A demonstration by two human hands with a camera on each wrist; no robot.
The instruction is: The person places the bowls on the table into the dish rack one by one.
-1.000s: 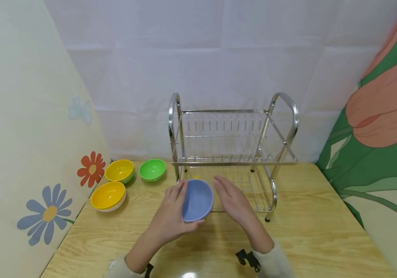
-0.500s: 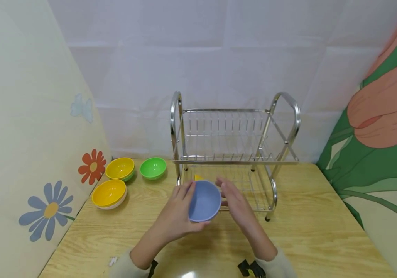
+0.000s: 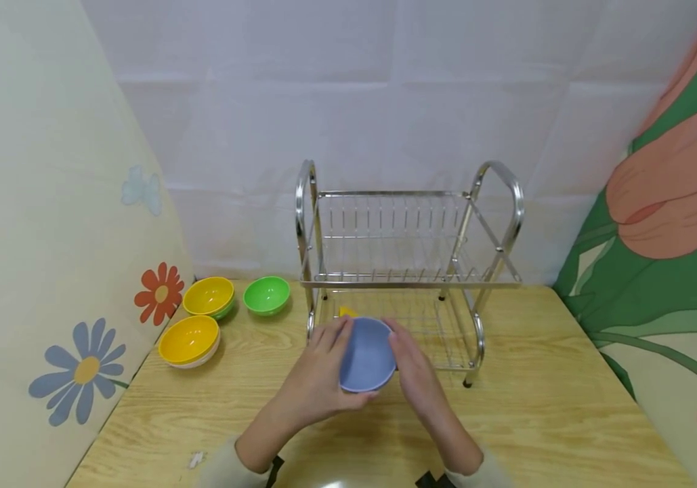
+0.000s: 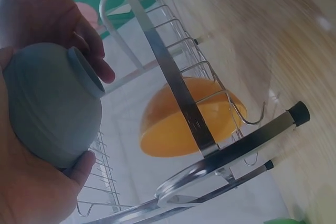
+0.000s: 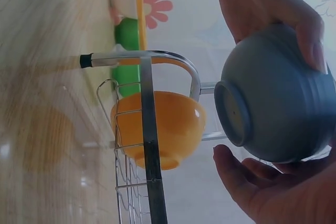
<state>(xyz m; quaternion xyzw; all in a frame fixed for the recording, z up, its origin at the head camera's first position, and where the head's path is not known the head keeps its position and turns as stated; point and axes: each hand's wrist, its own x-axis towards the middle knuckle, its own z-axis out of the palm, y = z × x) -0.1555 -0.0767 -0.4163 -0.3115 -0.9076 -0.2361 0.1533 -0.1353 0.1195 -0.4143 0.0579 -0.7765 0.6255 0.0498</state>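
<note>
A blue bowl point(image 3: 368, 356) is held tilted in front of the dish rack, its inside facing the head view. My left hand point(image 3: 318, 379) grips its left side, with the thumb along the near rim and the fingers at the far side. On the opposite side, my right hand point(image 3: 415, 369) holds the bowl, its fingers curving round the outside toward the foot, as the right wrist view shows. A yellow bowl point(image 5: 173, 127) rests on its side in the lower tier of the metal dish rack point(image 3: 412, 285), mostly hidden behind the blue one in the head view.
Left of the rack stand a green bowl point(image 3: 266, 295), a yellow bowl point(image 3: 208, 296) stacked in a green one, and another yellow bowl point(image 3: 189, 340) in a pale one. The wooden table point(image 3: 555, 407) meets a white cloth point(image 3: 250, 149) behind and patterned side panels.
The blue bowl and my left hand have shifted a little to the right. My right hand, apart from the bowl a second ago, now meets its right side.
</note>
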